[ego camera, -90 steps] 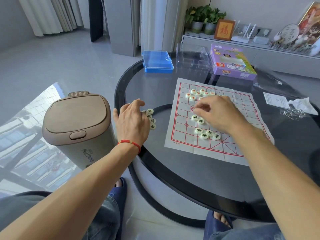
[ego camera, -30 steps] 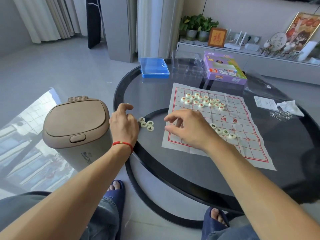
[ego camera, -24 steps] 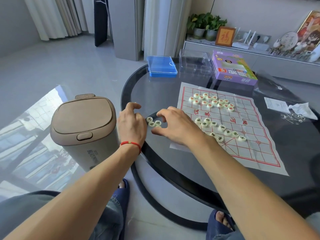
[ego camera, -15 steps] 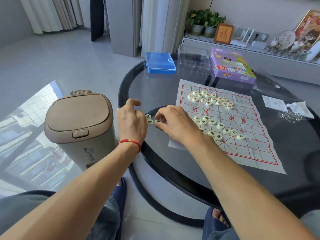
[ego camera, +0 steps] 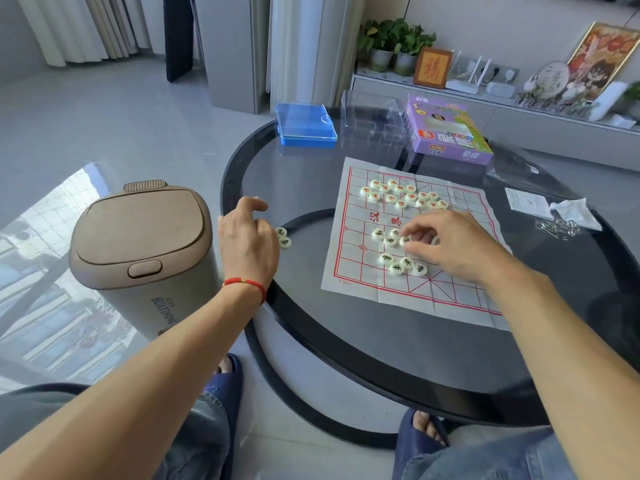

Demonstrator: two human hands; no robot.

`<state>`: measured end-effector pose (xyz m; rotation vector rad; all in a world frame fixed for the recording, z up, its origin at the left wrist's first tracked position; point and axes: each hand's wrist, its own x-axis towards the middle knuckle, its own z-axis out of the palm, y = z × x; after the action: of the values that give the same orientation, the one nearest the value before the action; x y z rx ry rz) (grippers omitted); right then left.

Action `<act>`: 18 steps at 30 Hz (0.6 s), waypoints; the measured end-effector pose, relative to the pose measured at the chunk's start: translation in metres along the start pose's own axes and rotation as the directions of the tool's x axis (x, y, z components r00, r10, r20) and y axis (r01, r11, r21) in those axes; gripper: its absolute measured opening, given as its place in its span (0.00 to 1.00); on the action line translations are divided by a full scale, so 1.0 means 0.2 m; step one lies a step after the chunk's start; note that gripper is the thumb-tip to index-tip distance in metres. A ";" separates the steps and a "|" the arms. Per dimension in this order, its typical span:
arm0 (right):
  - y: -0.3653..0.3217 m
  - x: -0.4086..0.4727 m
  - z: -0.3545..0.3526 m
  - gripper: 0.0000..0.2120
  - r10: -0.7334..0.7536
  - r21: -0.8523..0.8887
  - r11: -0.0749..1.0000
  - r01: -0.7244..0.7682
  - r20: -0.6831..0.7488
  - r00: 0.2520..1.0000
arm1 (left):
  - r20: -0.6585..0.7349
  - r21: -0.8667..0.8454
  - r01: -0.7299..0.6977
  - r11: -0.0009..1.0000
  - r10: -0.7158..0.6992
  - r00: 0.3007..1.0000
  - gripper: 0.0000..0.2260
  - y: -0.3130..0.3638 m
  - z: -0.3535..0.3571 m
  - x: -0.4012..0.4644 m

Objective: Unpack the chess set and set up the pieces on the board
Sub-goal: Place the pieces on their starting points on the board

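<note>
- Chess pieces lie in clusters on the paper board, spread on the round glass table.
- Right hand pinches one piece mid-board.
- Left hand, loosely curled, rests at the table's left edge beside two loose pieces.
- Blue case and purple box sit at the far edge; a bin stands on the tiled floor.

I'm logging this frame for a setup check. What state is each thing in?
Paper board: unfolded flat on the glass table.
Red-marked pieces: clustered loosely on the far half.
Black-marked pieces: loose on the near half.
Two pieces: off the board, by the left hand.
Right hand: pinching one piece.
Blue case: lid shut.
Purple box: lying flat.
Bin: lid closed.
</note>
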<state>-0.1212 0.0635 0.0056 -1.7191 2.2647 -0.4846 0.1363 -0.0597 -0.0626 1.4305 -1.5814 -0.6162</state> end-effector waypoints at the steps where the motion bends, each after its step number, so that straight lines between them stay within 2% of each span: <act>1: 0.02 -0.01 0.00 0.09 0.008 -0.001 1.000 -0.008 0.010 1.000 | 0.001 0.003 0.002 1.000 -0.002 1.000 0.17 0.00 0.00 0.00; 6: 0.03 0.00 0.02 0.11 -0.020 -0.010 1.000 0.019 -0.028 0.999 | 0.012 -0.003 0.015 1.000 -0.015 1.000 0.17 -0.01 0.00 -0.01; 11: -0.14 0.01 0.04 0.08 -0.084 0.113 0.988 0.102 -0.151 0.985 | 0.011 -0.004 0.029 1.000 -0.029 1.000 0.17 0.00 0.00 -0.01; 15: -0.41 0.06 0.22 0.10 -0.288 0.059 0.955 0.292 -0.072 0.955 | -0.003 -0.035 0.035 0.999 -0.036 0.999 0.16 0.00 -0.01 -0.01; 18: -0.58 0.13 0.37 0.20 -0.326 -0.004 0.945 0.326 0.007 0.945 | -0.007 -0.054 0.040 0.998 -0.041 0.999 0.20 0.00 -0.02 0.00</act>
<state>0.0039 0.0012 -0.0142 -2.1062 1.9816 -0.5380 0.1398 -0.0583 -0.0601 1.4259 -1.5217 -0.6716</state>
